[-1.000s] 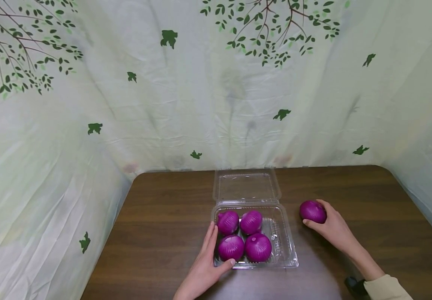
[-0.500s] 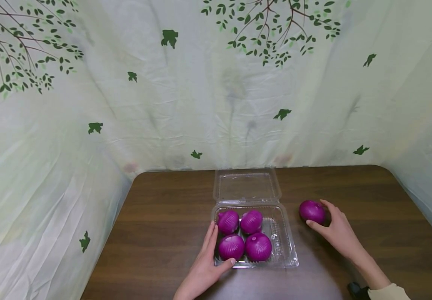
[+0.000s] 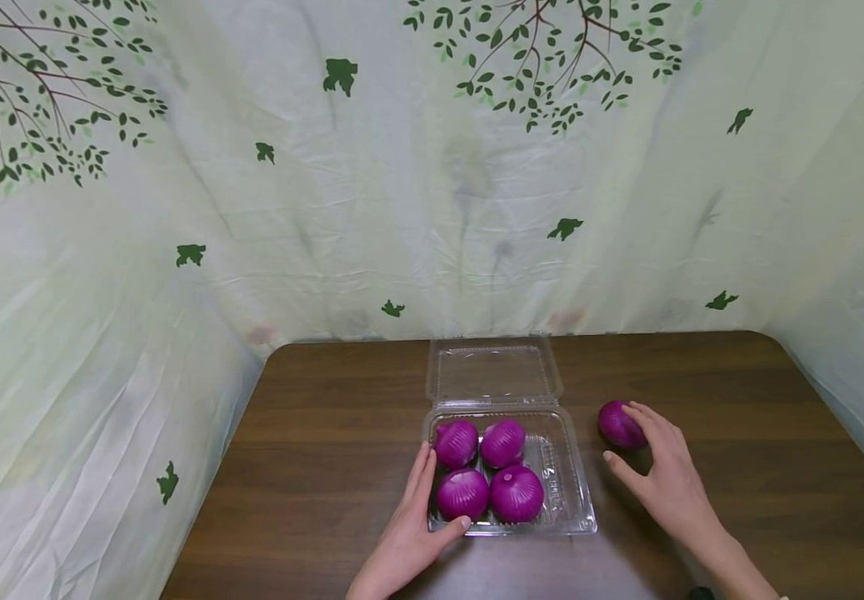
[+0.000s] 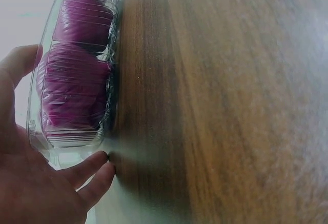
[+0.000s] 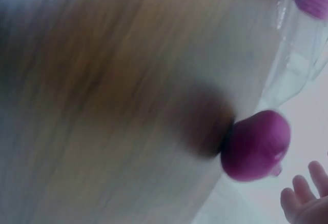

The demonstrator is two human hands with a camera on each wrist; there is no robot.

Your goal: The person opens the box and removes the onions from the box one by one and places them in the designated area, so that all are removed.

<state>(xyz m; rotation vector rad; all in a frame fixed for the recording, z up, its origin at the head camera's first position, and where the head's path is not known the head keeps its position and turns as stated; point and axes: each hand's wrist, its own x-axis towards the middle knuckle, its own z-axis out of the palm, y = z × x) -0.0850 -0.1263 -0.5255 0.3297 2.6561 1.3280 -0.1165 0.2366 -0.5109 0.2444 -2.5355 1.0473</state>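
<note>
Clear plastic container (image 3: 565, 504), lid (image 3: 493, 372) laid back, is loaded with four purple onions (image 3: 516, 494) and touched at left and front by the spread left hand (image 3: 411, 533), while a fifth onion (image 3: 616, 426) is seated on the wooden table (image 3: 327, 467) to its right, just apart from the spread right hand (image 3: 669, 487).

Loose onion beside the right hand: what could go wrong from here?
The loose onion is rounded and the right hand isn't gripping it, so a nudge might roll it across the table.
The clear container looks thin; if the left hand at its near left corner presses hard, the wall may flex or the onions inside may shift.
</note>
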